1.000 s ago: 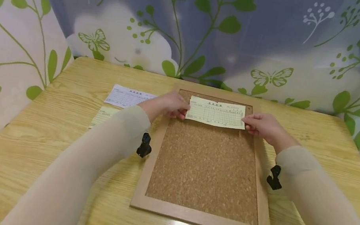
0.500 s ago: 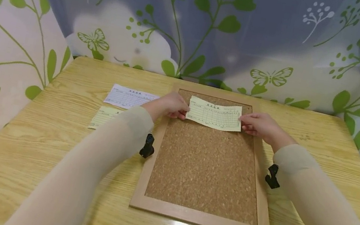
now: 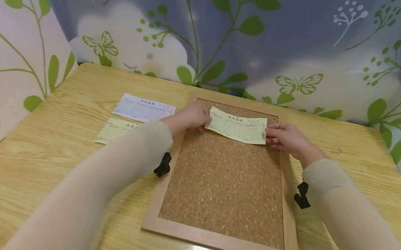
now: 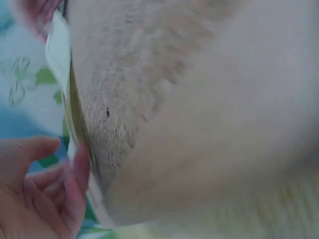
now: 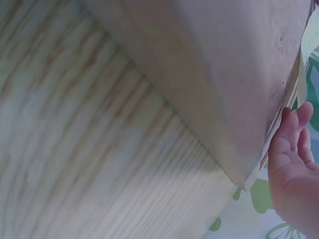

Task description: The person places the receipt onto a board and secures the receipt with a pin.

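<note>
A pale yellow receipt slip, printed with a ruled table, spans the upper part of a wood-framed cork board. My left hand holds its left edge between thumb and fingers. At the opposite edge, my right hand pinches the slip with thumb and forefinger. The slip bows between the hands. From the side, in the left wrist view, the curved slip stands close over the cork. The right fingertips meet the slip's edge in the right wrist view.
Left of the board, a white-lilac slip and another yellow slip lie on the wooden table. The left forearm covers part of the yellow one. A leaf-patterned curtain hangs behind the table.
My right hand has shifted slightly left with its end of the slip, which now bows more. The whole head view has drifted a little left. Both hands keep their hold.
</note>
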Demonstrator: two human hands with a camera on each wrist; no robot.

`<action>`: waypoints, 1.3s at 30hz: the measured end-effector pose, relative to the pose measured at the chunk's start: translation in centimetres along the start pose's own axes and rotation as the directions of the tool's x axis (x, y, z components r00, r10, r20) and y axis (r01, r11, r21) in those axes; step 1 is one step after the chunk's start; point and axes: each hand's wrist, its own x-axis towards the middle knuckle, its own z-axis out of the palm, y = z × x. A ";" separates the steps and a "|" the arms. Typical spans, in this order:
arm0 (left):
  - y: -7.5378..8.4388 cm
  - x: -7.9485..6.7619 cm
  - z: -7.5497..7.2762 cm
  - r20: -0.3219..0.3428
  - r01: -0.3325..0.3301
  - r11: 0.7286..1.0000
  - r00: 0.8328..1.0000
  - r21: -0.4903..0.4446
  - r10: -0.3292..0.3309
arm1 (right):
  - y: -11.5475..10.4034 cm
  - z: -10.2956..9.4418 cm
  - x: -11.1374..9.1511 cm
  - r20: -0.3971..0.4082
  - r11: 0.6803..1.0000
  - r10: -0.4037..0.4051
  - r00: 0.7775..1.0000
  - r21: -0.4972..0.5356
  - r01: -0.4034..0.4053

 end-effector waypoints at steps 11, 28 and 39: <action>2.7 -4.5 2.8 0.212 -0.224 0.756 0.970 0.615 0.115 | 0.1 -0.1 0.3 0.012 1.000 -0.004 1.000 0.002 0.004; 3.4 -4.6 5.2 0.237 -0.183 0.722 0.971 0.667 0.027 | 0.4 -0.8 -0.4 0.031 0.997 -0.036 0.999 -0.070 0.038; 4.1 -4.3 5.3 0.182 -0.135 0.736 0.983 0.663 0.017 | 0.9 -2.7 -2.1 0.018 0.990 -0.035 0.999 -0.134 0.037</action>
